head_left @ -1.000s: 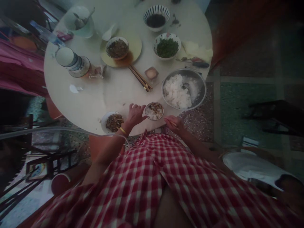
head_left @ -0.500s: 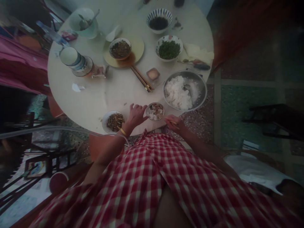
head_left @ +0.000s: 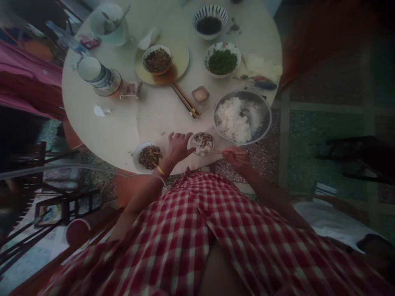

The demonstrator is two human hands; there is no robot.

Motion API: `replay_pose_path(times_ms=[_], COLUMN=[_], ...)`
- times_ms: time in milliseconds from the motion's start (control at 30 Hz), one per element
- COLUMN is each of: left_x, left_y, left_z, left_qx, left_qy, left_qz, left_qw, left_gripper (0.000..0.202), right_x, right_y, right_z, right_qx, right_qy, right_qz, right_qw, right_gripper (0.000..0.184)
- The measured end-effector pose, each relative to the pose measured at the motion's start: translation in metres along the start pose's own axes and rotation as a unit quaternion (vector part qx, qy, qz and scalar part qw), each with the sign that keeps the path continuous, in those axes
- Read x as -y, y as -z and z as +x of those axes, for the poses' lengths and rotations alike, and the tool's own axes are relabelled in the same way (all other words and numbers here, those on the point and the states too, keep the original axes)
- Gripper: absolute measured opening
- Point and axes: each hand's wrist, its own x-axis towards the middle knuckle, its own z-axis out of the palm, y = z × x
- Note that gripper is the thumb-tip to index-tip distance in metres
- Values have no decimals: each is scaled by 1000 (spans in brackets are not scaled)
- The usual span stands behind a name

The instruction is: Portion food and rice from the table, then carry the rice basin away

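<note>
A small bowl of rice with brown topping (head_left: 203, 144) stands near the table's front edge. My left hand (head_left: 180, 147) is beside it, fingers spread, with the thumb at the rim on the left side. On the other side of the bowl, my right hand (head_left: 237, 159) is closed around a pair of chopsticks (head_left: 239, 153). Their thin tips point left and reach about as far as the bowl's right rim. Left of my left wrist stands a white bowl of brown chopped food (head_left: 149, 157), partly covered by the wrist.
Behind the right hand stands a metal basin of white rice (head_left: 242, 117) with a spoon. Farther back are a bowl of chopped greens (head_left: 222, 61), a dark-filled striped bowl (head_left: 210, 24), more chopsticks (head_left: 186, 100), a bowl on a yellow plate (head_left: 183, 68) and stacked bowls (head_left: 95, 74).
My right hand has shifted right, away from the small bowl, with the chopsticks now lying more level. My left hand stays by the rim. The view has shifted slightly.
</note>
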Motion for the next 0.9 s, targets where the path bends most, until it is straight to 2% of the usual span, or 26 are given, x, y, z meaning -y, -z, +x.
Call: replay_pose_path(times_ms=[133, 233, 300, 367, 433, 500, 600, 667, 767, 833, 900], left_x=[17, 28, 35, 41, 46, 50, 54, 55, 55, 54, 51], left_y=[-24, -53, -70, -85, -96, -106, -121, -129, -138, -140, -142], left_z=[-8, -14, -15, -13, -7, 0, 8, 10, 7, 2, -6], left_qx=[-43, -107, -149, -179, -200, -216, -227, -228, -235, -244, -250], left_qy=[80, 116, 143, 173, 200, 220, 240, 253, 263, 263, 269], left_qz=[-118, -234, -299, -337, -355, -372, -400, -400, -376, -357, -347], left_qw=[989, 959, 932, 908, 891, 875, 855, 851, 857, 862, 863], left_gripper=[64, 63, 64, 66, 67, 69, 72, 74, 77, 81, 84], right_x=[-2, -9, -16, -23, -26, -20, -2, 6, 3, -5, -8], right_y=[-13, -28, -35, -36, -31, -19, 2, 8, 0, -8, -8], right_z=[-8, -10, -8, -5, -1, 4, 10, 14, 22, 25, 26], right_qx=[65, 99, 73, 20, -12, -8, 16, 27, 65, 81, 81], right_qy=[59, 85, 68, 23, -25, -44, -25, 1, 46, 46, 28], right_qz=[-42, -52, -44, -37, -33, -39, -65, -78, -74, -77, -82], right_qw=[995, 990, 994, 999, 999, 998, 997, 997, 994, 993, 993], right_gripper=[28, 24, 26, 30, 37, 42, 42, 40, 44, 50, 52])
